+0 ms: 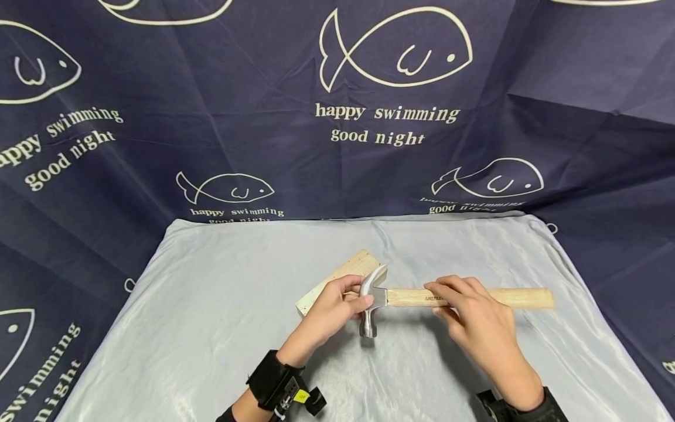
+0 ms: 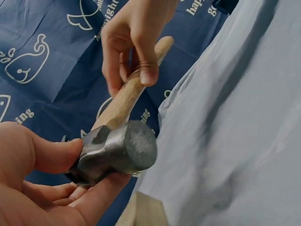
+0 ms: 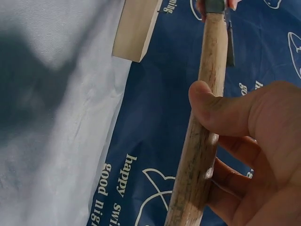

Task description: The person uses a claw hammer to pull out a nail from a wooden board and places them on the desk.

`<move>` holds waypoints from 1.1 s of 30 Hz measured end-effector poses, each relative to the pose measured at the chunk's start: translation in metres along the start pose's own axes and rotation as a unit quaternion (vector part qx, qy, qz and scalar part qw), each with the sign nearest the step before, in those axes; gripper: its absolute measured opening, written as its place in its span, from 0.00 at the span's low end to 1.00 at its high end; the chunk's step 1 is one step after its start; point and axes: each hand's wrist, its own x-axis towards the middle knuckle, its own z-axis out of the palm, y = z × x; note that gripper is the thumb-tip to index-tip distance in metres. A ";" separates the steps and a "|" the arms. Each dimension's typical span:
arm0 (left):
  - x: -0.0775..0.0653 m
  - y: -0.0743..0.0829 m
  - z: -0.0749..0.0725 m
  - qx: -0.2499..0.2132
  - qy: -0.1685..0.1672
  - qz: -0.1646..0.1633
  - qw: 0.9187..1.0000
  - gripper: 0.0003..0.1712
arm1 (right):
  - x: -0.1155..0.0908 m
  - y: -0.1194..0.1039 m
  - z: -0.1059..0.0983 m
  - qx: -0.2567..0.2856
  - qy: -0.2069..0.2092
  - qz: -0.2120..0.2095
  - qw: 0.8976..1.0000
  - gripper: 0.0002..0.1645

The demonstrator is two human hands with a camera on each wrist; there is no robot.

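Observation:
A claw hammer (image 1: 406,297) with a steel head and a pale wooden handle is held level above the table, its handle pointing right. My left hand (image 1: 337,305) pinches the steel head (image 2: 117,153) between thumb and fingers, with the claw pointing away and the striking face toward me. Around the middle of the wooden handle (image 3: 195,155), my right hand (image 1: 477,316) grips with thumb on one side and fingers on the other. Behind the left hand lies a wooden block (image 1: 337,280), set at a slant and partly hidden by that hand and the hammer head.
A light blue cloth (image 1: 221,328) covers the table. Dark blue curtains (image 1: 295,105) printed with white fish and lettering hang behind it and at both sides. Each wrist wears a black strap (image 1: 274,381) with a small camera.

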 end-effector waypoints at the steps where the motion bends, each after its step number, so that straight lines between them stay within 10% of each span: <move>1: 0.000 -0.001 0.000 0.009 0.003 0.004 1.000 0.26 | 0.000 0.000 0.000 0.001 0.000 0.001 1.000 0.29; 7: -0.005 -0.001 0.000 0.055 0.023 0.031 0.998 0.24 | 0.001 -0.001 -0.001 0.022 0.017 -0.010 1.000 0.30; 15: -0.005 -0.003 -0.002 -0.029 0.033 0.009 0.999 0.25 | 0.008 -0.001 -0.006 0.079 0.028 -0.032 0.996 0.26; 33: -0.002 0.021 -0.020 -0.108 0.086 0.008 0.990 0.24 | 0.015 0.006 -0.015 0.270 0.101 -0.086 0.954 0.15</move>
